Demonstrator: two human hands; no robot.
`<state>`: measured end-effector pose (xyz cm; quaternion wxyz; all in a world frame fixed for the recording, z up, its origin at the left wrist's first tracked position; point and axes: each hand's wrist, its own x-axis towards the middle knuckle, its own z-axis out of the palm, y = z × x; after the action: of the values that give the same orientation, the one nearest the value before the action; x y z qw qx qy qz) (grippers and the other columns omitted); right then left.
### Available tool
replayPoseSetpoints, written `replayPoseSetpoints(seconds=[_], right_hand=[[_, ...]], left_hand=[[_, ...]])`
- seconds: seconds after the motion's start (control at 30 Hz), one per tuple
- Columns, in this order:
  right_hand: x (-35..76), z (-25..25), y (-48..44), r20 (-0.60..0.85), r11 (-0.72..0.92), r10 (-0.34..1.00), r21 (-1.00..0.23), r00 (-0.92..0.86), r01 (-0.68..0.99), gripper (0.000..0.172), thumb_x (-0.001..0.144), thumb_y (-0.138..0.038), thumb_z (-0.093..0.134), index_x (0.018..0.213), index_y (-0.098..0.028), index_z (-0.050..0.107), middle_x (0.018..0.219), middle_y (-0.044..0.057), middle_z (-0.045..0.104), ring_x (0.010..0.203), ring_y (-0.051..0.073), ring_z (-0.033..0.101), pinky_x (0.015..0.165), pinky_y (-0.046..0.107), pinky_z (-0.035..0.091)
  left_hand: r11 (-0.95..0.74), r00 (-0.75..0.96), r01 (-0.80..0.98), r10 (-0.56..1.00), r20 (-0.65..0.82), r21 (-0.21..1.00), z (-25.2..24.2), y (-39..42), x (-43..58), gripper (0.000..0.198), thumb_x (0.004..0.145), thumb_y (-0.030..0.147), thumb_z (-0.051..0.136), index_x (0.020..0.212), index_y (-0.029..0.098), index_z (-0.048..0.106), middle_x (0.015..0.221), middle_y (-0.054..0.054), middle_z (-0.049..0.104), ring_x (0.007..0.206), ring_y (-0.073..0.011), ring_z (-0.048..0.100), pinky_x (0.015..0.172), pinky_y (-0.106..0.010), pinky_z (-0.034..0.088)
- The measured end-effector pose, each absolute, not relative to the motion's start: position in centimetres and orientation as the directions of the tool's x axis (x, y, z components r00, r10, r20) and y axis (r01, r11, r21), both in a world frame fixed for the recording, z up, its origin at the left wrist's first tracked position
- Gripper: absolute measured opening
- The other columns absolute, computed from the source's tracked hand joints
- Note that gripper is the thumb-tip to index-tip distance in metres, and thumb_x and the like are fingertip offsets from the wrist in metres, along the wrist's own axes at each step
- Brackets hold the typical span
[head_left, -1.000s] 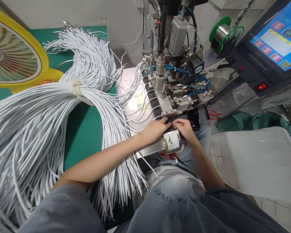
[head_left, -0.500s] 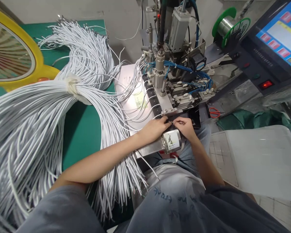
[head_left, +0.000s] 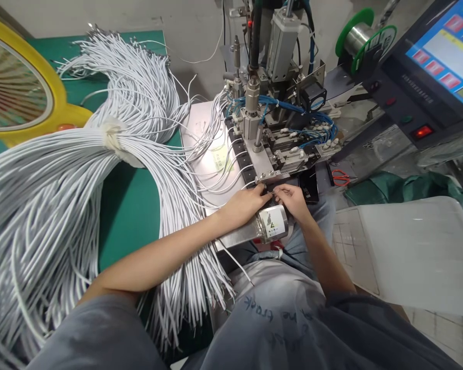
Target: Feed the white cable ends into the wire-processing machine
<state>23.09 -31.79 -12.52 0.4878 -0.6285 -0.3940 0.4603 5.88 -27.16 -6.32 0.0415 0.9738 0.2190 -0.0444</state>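
The L hand [head_left: 245, 205] is reaching across from the left, and its fingers are bending at the front edge of the machine [head_left: 251, 128]. I am not able to tell if its fingertips are pinching smth. or only resting. The R hand [head_left: 293, 200] is coming from the other side; its thumb + index are pressing together on a tiny piece [head_left: 273, 193], which is sitting betw. the two hands, in front of the machine. What piece it is, is too small to tell.

A jar [head_left: 273, 223] w/ white label is standing out just on the body side of both hands. Several white wires are curving over the pale plate [head_left: 198, 121] into the black block [head_left: 244, 162], near the L fingertips. A yellow note [head_left: 220, 158] is lying under some of them.

To the left, a big wire bundle [head_left: 57, 180] is spreading over the green table [head_left: 129, 221], w/ a pale tie [head_left: 113, 140] gathering it in the middle. A yellow fan [head_left: 61, 115] is standing beside it.

On the right, the screen [head_left: 451, 54] is glowing, a spool [head_left: 360, 41] is hanging next to it, and red scissors [head_left: 340, 178] are lying near the machine.
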Motion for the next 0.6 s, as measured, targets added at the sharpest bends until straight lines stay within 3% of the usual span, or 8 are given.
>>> replayPoseSetpoints(seconds=[0.17,0.27,0.33,0.47,0.6], right_hand=[[23.1,-12.6,-31.5,-0.266,-0.273,0.949,-0.962,0.167,0.019,0.026,0.062,-0.042,0.062,0.063,-0.018,0.053,0.052,-0.004,0.049,0.046,0.009,0.043,0.043,0.021,0.03],[23.1,-13.2,-31.2,-0.258,-0.259,0.963,-0.966,0.075,0.007,0.028,0.067,-0.045,0.057,0.061,-0.019,0.047,0.047,-0.007,0.039,0.043,0.007,0.034,0.042,0.021,0.025],[23.3,-13.7,-31.0,-0.21,-0.212,0.977,-0.976,0.047,0.044,0.029,0.07,-0.046,0.054,0.059,-0.02,0.044,0.046,-0.008,0.033,0.042,0.007,0.03,0.043,0.022,0.023],[23.5,-13.2,-31.7,-0.021,-0.099,0.964,-0.953,0.265,0.285,0.024,0.074,-0.039,0.05,0.059,-0.02,0.046,0.051,-0.005,0.039,0.049,0.01,0.036,0.048,0.024,0.028],[21.4,-10.5,-36.0,0.167,-0.073,0.863,-0.892,0.478,0.446,0.022,0.082,-0.031,0.045,0.065,-0.019,0.052,0.054,-0.003,0.043,0.052,0.011,0.039,0.051,0.025,0.031]], left_hand=[[-0.899,0.899,0.435,0.43,-0.081,0.053,-6.1,-27.5,5.9,0.042,0.086,0.005,0.038,0.124,0.013,0.051,0.097,-0.01,0.055,0.073,-0.0168,0.061,0.058,-0.026,0.045],[-0.881,0.879,0.473,0.468,-0.094,0.036,-5.5,-27.9,5.9,0.029,0.083,0.003,0.04,0.097,0.009,0.065,0.083,-0.011,0.059,0.071,-0.0198,0.061,0.056,-0.028,0.044],[-0.858,0.853,0.513,0.508,-0.121,0.013,-4.9,-28.2,5.9,0.024,0.079,0.001,0.042,0.079,0.008,0.065,0.076,-0.012,0.06,0.072,-0.0214,0.061,0.054,-0.029,0.042],[-0.83,0.817,0.557,0.554,-0.159,-0.029,-4.1,-28.8,5.7,0.022,0.079,-0.001,0.045,0.074,0.008,0.064,0.079,-0.013,0.061,0.073,-0.0227,0.062,0.049,-0.027,0.036],[-0.744,0.733,0.663,0.667,-0.132,-0.078,-4.5,-29.1,5.8,0.027,0.081,-0.003,0.039,0.09,0.004,0.064,0.085,-0.017,0.061,0.075,-0.0246,0.062,0.049,-0.027,0.034]])
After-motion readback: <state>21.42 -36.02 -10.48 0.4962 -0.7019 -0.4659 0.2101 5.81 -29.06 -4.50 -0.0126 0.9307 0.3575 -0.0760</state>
